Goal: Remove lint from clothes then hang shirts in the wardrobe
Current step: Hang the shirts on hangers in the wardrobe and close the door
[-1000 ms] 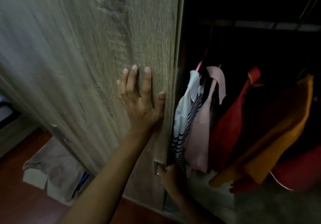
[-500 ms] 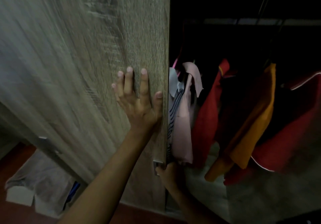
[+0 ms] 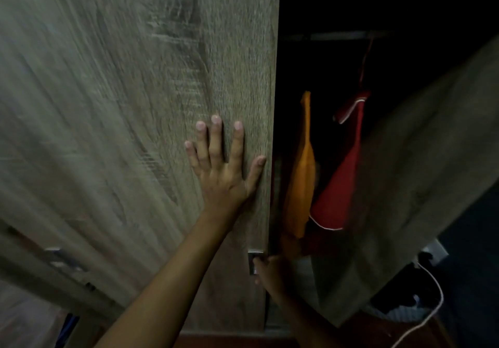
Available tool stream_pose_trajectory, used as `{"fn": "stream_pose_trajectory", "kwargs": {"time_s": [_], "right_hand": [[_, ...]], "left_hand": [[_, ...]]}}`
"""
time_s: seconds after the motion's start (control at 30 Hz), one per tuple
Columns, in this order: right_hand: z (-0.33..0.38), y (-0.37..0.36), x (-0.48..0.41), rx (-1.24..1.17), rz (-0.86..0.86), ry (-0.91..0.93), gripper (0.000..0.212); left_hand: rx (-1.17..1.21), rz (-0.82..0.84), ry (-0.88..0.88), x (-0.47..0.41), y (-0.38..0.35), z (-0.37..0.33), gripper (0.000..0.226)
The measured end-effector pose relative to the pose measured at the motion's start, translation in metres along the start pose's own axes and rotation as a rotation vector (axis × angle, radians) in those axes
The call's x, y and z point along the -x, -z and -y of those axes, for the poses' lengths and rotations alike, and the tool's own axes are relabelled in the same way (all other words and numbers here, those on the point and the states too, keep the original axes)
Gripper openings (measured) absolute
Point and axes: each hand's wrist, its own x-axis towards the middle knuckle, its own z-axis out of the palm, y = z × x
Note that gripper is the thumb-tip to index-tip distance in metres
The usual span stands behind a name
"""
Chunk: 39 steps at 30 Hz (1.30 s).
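Head view, my left hand [image 3: 224, 169] flat, fingers spread on grey wood-grain wardrobe door [image 3: 135, 104], right hand [image 3: 271, 269] gripping its small metal handle [image 3: 253, 262], orange shirt [image 3: 299, 180] hanging inside

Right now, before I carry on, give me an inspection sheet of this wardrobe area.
Surface: wood-grain sliding door covers most of the opening; a second door stands at the right.
Job's things: orange shirt and red garment hang in the gap, under the rail.
Clutter: dark items at lower right, unclear.
Grippers: left hand flat on the door, fingers spread; right hand at the metal handle.
Cables: white cable at lower right.
Surroundings: dim; reddish floor.
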Motion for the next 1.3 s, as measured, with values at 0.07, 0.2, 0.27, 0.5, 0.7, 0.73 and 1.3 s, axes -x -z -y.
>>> {"fn": "stream_pose_trajectory", "kwargs": {"time_s": [0.07, 0.2, 0.27, 0.5, 0.7, 0.73, 1.3], "right_hand": [[-0.013, 0.018, -0.004, -0.068, -0.041, -0.060, 0.030], [-0.038, 0.053, -0.012, -0.186, -0.072, -0.133, 0.033], [-0.048, 0.071, -0.015, -0.271, -0.108, -0.168, 0.031], [-0.078, 0.124, -0.026, -0.430, -0.217, -0.203, 0.036], [-0.093, 0.161, -0.024, -0.488, -0.268, -0.216, 0.037], [-0.094, 0.166, -0.025, -0.494, -0.277, -0.215, 0.036], [-0.109, 0.221, -0.025, -0.585, -0.417, -0.289, 0.027]], "left_hand": [[0.019, 0.014, -0.007, 0.000, -0.006, -0.026, 0.082], [0.040, 0.034, -0.009, 0.000, -0.012, -0.075, 0.080], [0.057, 0.049, -0.028, -0.001, -0.015, -0.096, 0.080], [0.090, 0.031, -0.052, -0.003, -0.027, -0.159, 0.081], [0.144, 0.030, -0.059, -0.003, -0.034, -0.201, 0.078], [0.149, 0.026, -0.066, -0.003, -0.035, -0.206, 0.077], [0.184, 0.048, -0.145, -0.002, -0.049, -0.268, 0.076]]}}
